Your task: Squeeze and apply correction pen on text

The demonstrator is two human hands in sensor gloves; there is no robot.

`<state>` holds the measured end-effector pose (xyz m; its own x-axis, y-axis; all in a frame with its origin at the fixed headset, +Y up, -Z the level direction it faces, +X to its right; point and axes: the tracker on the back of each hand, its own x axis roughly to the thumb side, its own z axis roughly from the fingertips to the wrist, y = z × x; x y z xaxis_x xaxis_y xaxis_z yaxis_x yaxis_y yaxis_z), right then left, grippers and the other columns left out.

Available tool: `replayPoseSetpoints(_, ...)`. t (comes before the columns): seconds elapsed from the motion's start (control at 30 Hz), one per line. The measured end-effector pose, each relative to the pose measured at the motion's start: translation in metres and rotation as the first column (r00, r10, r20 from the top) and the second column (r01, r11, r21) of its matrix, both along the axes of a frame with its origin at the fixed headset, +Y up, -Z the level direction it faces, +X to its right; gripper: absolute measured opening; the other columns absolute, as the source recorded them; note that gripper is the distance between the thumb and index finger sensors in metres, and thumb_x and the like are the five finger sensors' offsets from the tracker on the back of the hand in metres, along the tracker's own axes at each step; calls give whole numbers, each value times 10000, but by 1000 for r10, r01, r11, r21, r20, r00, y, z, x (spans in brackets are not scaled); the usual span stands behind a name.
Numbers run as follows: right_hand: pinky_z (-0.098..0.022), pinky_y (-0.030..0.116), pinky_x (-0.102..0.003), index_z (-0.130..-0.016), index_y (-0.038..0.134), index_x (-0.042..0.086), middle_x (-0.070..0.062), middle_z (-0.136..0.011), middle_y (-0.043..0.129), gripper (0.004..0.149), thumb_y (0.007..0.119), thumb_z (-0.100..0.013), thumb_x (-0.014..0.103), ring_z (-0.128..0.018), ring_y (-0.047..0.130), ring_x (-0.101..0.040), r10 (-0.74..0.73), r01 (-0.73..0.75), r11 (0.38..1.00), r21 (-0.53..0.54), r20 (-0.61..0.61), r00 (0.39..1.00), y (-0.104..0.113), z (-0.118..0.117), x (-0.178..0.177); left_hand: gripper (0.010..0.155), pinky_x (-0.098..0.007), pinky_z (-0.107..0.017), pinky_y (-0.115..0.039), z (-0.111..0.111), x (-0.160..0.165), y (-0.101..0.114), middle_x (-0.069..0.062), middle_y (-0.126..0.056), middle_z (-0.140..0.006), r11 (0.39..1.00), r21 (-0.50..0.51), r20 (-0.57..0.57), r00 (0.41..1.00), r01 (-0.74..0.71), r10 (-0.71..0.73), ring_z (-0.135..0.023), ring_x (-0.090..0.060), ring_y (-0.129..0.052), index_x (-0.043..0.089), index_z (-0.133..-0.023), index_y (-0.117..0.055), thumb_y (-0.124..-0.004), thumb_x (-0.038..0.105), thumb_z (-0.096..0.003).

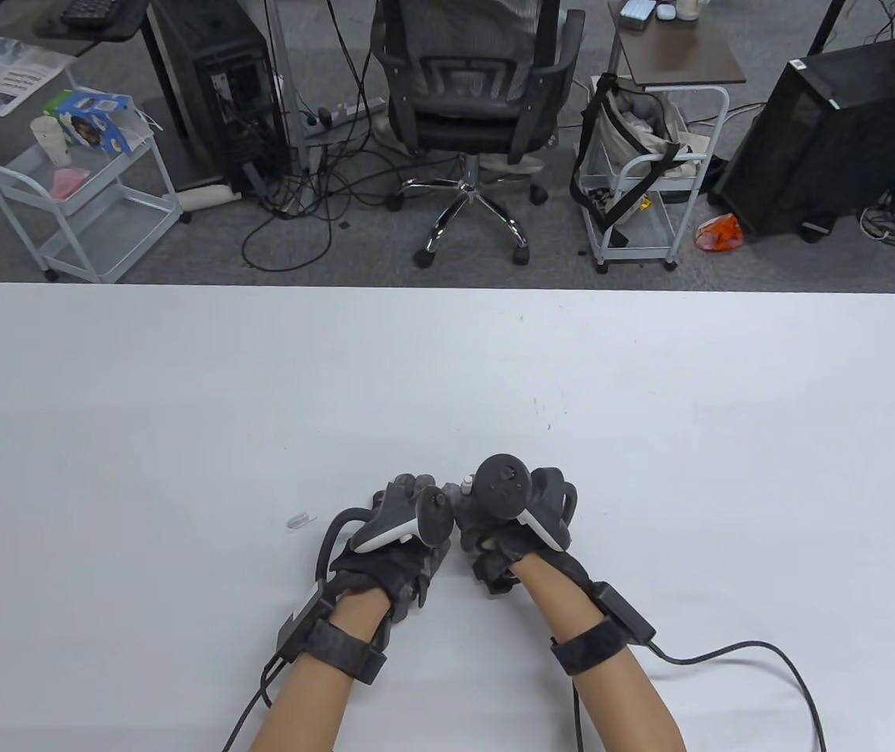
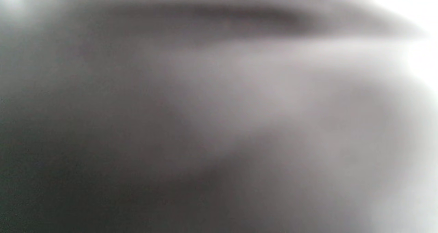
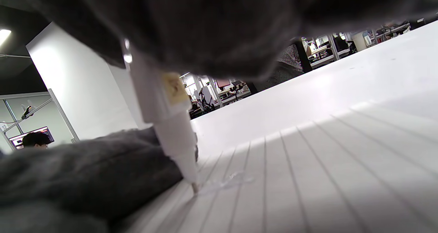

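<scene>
My right hand (image 1: 494, 509) grips a white correction pen (image 3: 164, 103) and holds it nearly upright. Its tip touches a lined sheet of paper (image 3: 308, 164), and a short wet streak of fluid (image 3: 227, 182) lies just right of the tip. The pen's top end (image 1: 467, 480) pokes out above my fingers in the table view. My left hand (image 1: 408, 501) lies close against the right one and rests on the paper beside the tip (image 3: 85, 171), holding nothing that I can see. The left wrist view is a grey blur.
A small clear cap (image 1: 300, 520) lies on the white table (image 1: 181, 407), left of my left hand. Glove cables trail off the front edge (image 1: 769, 666). An office chair (image 1: 467, 117) and carts stand beyond the far edge.
</scene>
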<state>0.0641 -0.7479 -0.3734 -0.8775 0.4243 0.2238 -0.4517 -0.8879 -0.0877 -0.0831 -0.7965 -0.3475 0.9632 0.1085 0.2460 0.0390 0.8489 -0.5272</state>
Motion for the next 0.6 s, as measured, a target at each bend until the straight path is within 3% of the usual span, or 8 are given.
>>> replayPoseSetpoints(0.3, -172, 855, -427, -296, 929, 137, -29, -89, 974, 387, 804, -405, 487, -2, 907, -221, 44, -44, 999, 5, 44, 998, 3, -2, 10, 667, -457, -836, -163, 0, 0, 0, 27, 20, -1162, 1000, -3, 0, 1000, -1, 1, -1122, -250, -26, 323, -1031, -76, -437, 518, -505)
replayPoseSetpoints(0.6, -200, 855, -429, -328, 928, 141, -29, -126, 983, 396, 796, -410, 505, -35, 919, -224, -20, 20, 1000, 8, 31, 999, 0, -1, 6, 668, -458, -835, -162, 0, 0, 0, 27, 22, -1162, 1000, -3, 0, 1000, -1, 1, -1122, -250, -25, 324, -1031, -75, -437, 518, -505)
